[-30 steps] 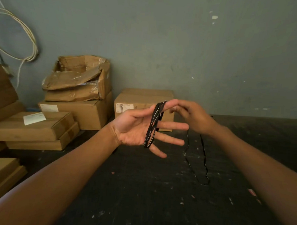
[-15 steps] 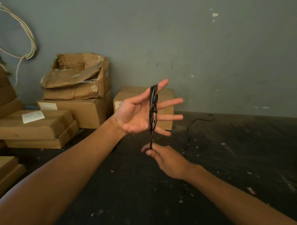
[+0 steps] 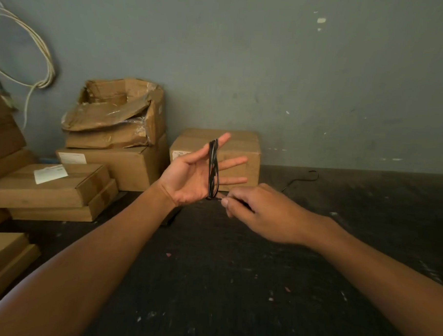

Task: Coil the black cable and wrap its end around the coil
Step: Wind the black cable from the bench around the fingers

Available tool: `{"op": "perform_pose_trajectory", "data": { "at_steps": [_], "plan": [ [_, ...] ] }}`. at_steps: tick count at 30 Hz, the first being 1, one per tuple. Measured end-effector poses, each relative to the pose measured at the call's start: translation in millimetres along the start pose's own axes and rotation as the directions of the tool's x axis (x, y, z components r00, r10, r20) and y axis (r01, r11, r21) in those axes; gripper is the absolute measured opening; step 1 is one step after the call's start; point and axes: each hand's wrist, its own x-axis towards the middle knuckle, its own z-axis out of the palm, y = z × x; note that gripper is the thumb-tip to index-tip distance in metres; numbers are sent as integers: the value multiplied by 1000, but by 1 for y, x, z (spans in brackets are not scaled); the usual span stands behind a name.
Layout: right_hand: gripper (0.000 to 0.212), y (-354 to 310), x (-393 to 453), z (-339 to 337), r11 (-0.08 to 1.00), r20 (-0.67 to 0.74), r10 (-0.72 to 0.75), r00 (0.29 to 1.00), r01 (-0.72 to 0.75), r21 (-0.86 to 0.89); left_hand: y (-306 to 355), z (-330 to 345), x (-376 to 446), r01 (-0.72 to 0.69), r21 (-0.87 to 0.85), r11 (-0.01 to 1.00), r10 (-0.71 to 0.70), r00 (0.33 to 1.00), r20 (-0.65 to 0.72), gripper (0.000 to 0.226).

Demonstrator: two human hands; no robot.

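My left hand (image 3: pixel 189 178) is raised palm-up with its fingers spread and straight. Several loops of the thin black cable (image 3: pixel 212 171) are wound around those fingers, standing as a narrow upright coil. My right hand (image 3: pixel 254 210) is just below and to the right of the coil, pinching the cable where it leaves the coil's bottom. The loose end of the cable (image 3: pixel 303 180) lies on the dark floor behind my right hand, curling toward the wall.
Cardboard boxes (image 3: pixel 129 161) are stacked against the grey wall on the left, with one box (image 3: pixel 239 148) right behind my left hand. White cords (image 3: pixel 42 66) hang on the wall at upper left. The dark floor (image 3: pixel 223 282) spreads below my arms.
My right hand swept from above the coil down under it and has come up to the coil's bottom, laying on another loop. The slack on the floor has shortened.
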Motion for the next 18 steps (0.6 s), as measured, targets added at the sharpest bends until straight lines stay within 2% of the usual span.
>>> {"op": "perform_pose_trajectory", "data": {
  "at_steps": [2,8,11,15,18],
  "plan": [
    [30,0,-1,-6,1000,15,-4,1000,4,-16,3,-1,-1,-57,-49,997,57,998,-9,45],
    [31,6,-9,5,994,189,38,981,-17,-110,17,5,0,-169,-126,977,172,985,9,41],
    [34,4,-7,1,992,183,31,983,-7,-130,17,7,2,-139,-96,986,138,990,-18,41],
    [36,-3,2,-19,983,99,-6,995,24,-181,8,2,0,-38,-28,999,37,999,-31,44],
    [33,-3,9,-43,981,62,25,998,-13,-195,-3,-1,-4,44,38,998,-43,999,-29,46]
  ]
}}
